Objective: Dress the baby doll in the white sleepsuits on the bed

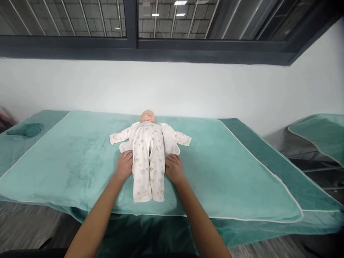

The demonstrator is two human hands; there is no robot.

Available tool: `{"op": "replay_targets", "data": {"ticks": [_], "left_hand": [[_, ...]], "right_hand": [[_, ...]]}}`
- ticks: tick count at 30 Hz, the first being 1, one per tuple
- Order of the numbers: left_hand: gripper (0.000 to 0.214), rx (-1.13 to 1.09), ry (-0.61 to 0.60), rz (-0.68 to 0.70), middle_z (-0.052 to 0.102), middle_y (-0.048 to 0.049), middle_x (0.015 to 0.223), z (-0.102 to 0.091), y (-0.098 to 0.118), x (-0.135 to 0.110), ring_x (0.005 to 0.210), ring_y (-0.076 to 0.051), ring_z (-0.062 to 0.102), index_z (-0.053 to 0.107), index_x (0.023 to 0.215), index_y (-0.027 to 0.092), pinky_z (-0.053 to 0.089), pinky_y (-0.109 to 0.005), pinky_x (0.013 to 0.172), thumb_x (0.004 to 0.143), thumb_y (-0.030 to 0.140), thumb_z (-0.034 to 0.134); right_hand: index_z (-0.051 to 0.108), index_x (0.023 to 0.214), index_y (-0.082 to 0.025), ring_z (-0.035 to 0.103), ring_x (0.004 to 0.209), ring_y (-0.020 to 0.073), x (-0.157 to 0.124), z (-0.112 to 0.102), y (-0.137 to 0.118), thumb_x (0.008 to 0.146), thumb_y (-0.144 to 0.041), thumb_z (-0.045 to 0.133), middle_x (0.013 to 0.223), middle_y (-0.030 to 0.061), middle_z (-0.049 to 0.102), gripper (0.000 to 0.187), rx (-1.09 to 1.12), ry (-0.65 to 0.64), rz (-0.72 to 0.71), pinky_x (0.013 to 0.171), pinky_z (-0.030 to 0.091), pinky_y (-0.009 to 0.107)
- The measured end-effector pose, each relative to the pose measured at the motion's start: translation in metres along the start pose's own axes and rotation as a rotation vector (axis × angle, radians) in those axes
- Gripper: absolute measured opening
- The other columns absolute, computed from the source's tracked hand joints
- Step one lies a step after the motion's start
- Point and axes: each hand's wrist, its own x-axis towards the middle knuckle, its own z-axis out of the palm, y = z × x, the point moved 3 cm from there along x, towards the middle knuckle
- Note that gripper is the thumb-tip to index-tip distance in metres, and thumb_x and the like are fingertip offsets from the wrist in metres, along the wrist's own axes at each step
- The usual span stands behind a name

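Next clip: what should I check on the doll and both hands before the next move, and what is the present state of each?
1. Doll lying face up on towel: ok.
2. Left hand open against the suit side: ok.
3. Right hand open against the other side: ok.
4. Suit front fastened: cannot tell.
5. Suit legs inside the towel's near edge: ok.

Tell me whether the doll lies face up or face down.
Face up: the doll lies flat on the green towel, face showing, sleeves spread; left hand and right hand flank its hips.
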Motion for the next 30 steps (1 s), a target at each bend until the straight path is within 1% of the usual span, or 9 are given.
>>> {"op": "replay_targets", "data": {"ticks": [7,10,13,17,21,23,26,28,30], "left_hand": [[0.028,-0.116,-0.014,-0.04,0.062,-0.0041,0.071,-0.008,-0.003,0.003,0.078,-0.021,0.058,0.062,0.068,0.022,0.048,-0.037,0.076,0.088,0.012,0.045],[0.024,-0.127,0.141,-0.288,0.069,-0.0058,0.091,-0.016,-0.028,0.005,0.095,-0.022,0.061,0.067,0.085,0.022,0.048,-0.042,0.091,0.09,0.016,0.045],[0.02,0.021,0.231,-0.579,0.067,-0.0118,0.106,-0.015,-0.056,0.006,0.109,-0.029,0.057,0.068,0.097,0.02,0.045,-0.049,0.098,0.092,0.03,0.052],[0.031,0.189,0.038,-0.705,0.063,-0.0172,0.124,-0.002,-0.064,0.01,0.125,-0.037,0.048,0.067,0.107,0.018,0.041,-0.054,0.101,0.089,0.042,0.061],[0.019,0.197,-0.017,-0.724,0.066,-0.0129,0.12,-0.001,-0.056,0.009,0.121,-0.033,0.053,0.065,0.102,0.02,0.041,-0.05,0.1,0.091,0.033,0.057],[0.018,0.137,0.026,-0.713,0.068,-0.0117,0.112,-0.003,-0.054,0.007,0.115,-0.032,0.056,0.064,0.102,0.021,0.043,-0.047,0.098,0.093,0.032,0.053],[0.024,0.03,0.134,-0.736,0.067,-0.0122,0.105,-0.004,-0.058,0.002,0.108,-0.031,0.059,0.062,0.105,0.019,0.046,-0.044,0.094,0.096,0.036,0.048],[0.027,-0.025,0.196,-0.78,0.066,-0.0123,0.106,-0.004,-0.061,-0.001,0.105,-0.03,0.06,0.06,0.107,0.018,0.048,-0.043,0.091,0.097,0.039,0.046],[0.027,-0.07,0.239,-0.836,0.066,-0.0111,0.105,-0.003,-0.063,-0.003,0.101,-0.028,0.062,0.058,0.108,0.019,0.049,-0.041,0.09,0.097,0.041,0.047]], "right_hand": [[0.069,0.079,-0.022,0.059,0.083,0.0199,-0.025,-0.008,0.004,0.082,-0.001,0.044,0.076,0.002,0.068,0.032,0.115,0.031,0.188,0.084,0.041,0.036],[0.068,0.086,-0.021,0.06,0.085,0.0211,-0.03,-0.016,0.028,0.087,-0.011,0.043,0.086,0.0046,0.07,0.027,0.18,0.19,0.384,0.082,0.045,0.036],[0.068,0.103,-0.017,0.059,0.092,0.0248,-0.022,-0.021,0.054,0.093,-0.03,0.047,0.099,0.012,0.069,0.027,0.02,0.261,0.585,0.082,0.046,0.038],[0.066,0.11,-0.015,0.058,0.094,0.0262,0.001,-0.018,0.072,0.093,-0.049,0.053,0.105,0.0152,0.068,0.04,-0.163,0.031,0.718,0.077,0.041,0.035],[0.063,0.086,-0.02,0.053,0.073,0.0197,0.018,-0.015,0.078,0.087,-0.051,0.059,0.084,0.0061,0.066,0.031,-0.118,-0.247,0.863,0.064,0.033,0.03],[0.055,0.074,-0.021,0.048,0.066,0.017,0.029,-0.017,0.076,0.085,-0.045,0.059,0.071,0.0015,0.059,0.027,-0.019,-0.284,0.85,0.061,0.03,0.029],[0.046,0.071,-0.023,0.045,0.066,0.0157,0.054,-0.027,0.06,0.084,-0.041,0.056,0.068,-0.002,0.053,0.025,0.229,-0.085,0.751,0.062,0.033,0.028],[0.047,0.077,-0.023,0.048,0.071,0.016,0.072,-0.036,0.038,0.088,-0.043,0.052,0.076,-0.0015,0.055,0.023,0.431,0.063,0.63,0.066,0.037,0.028],[0.051,0.085,-0.023,0.052,0.079,0.0168,0.089,-0.043,0.007,0.091,-0.043,0.049,0.088,0.0004,0.059,0.021,0.557,0.039,0.431,0.071,0.042,0.028]]}}
